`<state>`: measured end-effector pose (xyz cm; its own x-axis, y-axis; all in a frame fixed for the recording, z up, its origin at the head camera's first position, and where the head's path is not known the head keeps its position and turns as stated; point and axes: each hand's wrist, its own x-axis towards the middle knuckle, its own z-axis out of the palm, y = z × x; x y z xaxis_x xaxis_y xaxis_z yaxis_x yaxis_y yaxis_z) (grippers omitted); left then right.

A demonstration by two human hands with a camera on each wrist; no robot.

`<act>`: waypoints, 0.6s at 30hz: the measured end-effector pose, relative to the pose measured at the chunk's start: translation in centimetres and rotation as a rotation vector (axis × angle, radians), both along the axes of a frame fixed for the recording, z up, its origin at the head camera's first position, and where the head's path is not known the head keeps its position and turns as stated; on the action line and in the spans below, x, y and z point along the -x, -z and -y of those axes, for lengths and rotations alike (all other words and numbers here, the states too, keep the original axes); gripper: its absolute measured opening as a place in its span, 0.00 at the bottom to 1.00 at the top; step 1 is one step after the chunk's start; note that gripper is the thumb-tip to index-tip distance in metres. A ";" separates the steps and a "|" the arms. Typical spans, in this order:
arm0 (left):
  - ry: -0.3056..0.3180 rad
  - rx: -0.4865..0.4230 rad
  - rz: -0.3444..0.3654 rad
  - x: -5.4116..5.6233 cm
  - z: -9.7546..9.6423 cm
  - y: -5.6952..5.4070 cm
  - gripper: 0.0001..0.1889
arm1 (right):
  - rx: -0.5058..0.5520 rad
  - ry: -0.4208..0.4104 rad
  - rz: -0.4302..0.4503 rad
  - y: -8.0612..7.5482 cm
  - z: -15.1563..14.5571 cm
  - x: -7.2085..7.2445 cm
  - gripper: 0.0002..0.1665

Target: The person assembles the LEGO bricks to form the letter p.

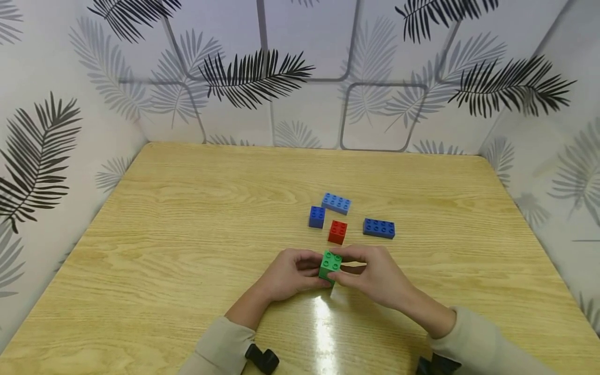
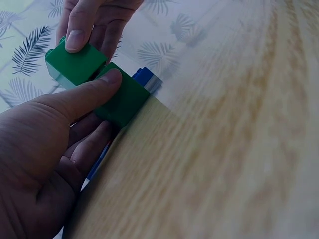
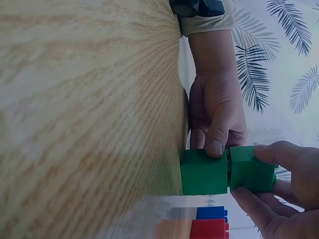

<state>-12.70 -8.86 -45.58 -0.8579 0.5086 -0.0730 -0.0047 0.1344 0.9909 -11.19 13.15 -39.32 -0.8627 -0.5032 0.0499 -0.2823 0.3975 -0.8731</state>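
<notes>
Two green toy building bricks are stacked in front of me, with a thin dark gap between them in the right wrist view. My left hand (image 1: pixel 287 277) pinches the lower green brick (image 2: pixel 124 102) between thumb and fingers, low at the tabletop. Above it, the upper green brick (image 1: pixel 331 263) has its studs facing up, and my right hand (image 1: pixel 378 276) grips it by thumb and fingers from the right. From overhead the upper brick mostly hides the lower one. Just beyond the green pair stands a small red brick (image 1: pixel 337 232).
Farther back lie a small dark blue brick (image 1: pixel 316 217) and a long light blue brick (image 1: pixel 336 203), close together. A long dark blue brick (image 1: pixel 379 228) lies to the right. Leaf-patterned cloth (image 1: pixel 304 114) surrounds the wooden table (image 1: pixel 187 208) at the back and sides.
</notes>
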 end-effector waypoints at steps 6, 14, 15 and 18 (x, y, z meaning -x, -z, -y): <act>0.000 -0.001 -0.008 -0.1 0.0 0.1 0.22 | -0.011 0.009 0.011 -0.1 0.2 -0.1 0.23; 0.001 -0.001 -0.017 -0.1 0.0 0.1 0.22 | -0.051 0.014 -0.040 0.1 0.4 -0.2 0.23; 0.001 0.000 -0.018 -0.1 0.0 0.1 0.22 | -0.053 0.012 -0.047 0.1 0.4 -0.2 0.23; 0.003 -0.003 -0.018 0.0 0.0 0.1 0.22 | -0.057 0.007 -0.056 0.1 0.4 -0.2 0.22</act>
